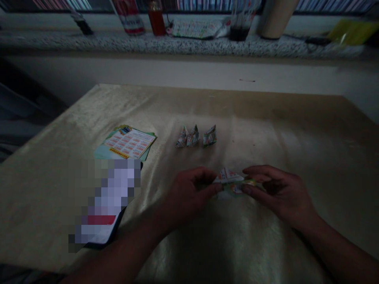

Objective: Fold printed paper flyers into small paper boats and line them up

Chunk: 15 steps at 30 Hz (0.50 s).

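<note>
Both my hands pinch a small folded piece of printed paper (231, 182) just above the tan tablecloth (266, 134). My left hand (189, 193) grips its left end with thumb and fingers closed. My right hand (276, 193) holds the right end, fingers curled round it. Three finished folded paper shapes (196, 136) stand in a row farther back on the cloth. A stack of printed paper sheets (128, 142) lies to the left.
A dark phone-like object with a blurred screen (103, 205) lies at the front left. Behind the table a speckled stone ledge (177, 42) carries a red bottle (156, 17), a can (129, 16), a cup (276, 17) and papers.
</note>
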Motion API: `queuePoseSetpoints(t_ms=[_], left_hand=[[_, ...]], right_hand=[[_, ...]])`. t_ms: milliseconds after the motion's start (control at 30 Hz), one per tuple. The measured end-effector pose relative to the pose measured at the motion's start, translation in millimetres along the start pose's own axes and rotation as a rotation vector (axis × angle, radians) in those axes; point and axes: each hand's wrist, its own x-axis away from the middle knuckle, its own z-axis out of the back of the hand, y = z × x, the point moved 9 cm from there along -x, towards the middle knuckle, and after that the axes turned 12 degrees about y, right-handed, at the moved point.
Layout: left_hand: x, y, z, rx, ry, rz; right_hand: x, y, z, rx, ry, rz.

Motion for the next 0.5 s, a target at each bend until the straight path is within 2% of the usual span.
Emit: queuePoseSetpoints(t_ms=[100,233,333,500], left_hand=[[-0.6,-1.3,0.8,0.090,0.006,0.007],[3.8,-1.4,-5.7,-0.004,-0.010,-0.048],[7.4,1.0,-10.3,-0.111,-0.007,-0.083],[7.9,2.7,-14.4,-0.097,-0.024,-0.068]], right_hand=[[0.9,-0.2,0.3,-0.017,0.001,-0.006],[5.1,-6.5,-6.3,0.007,-0.040,0.078],[8.0,-17.6,-11.6,0.016,-0.080,0.191],[12.1,-39.5,-11.5,0.089,-0.074,0.416]])
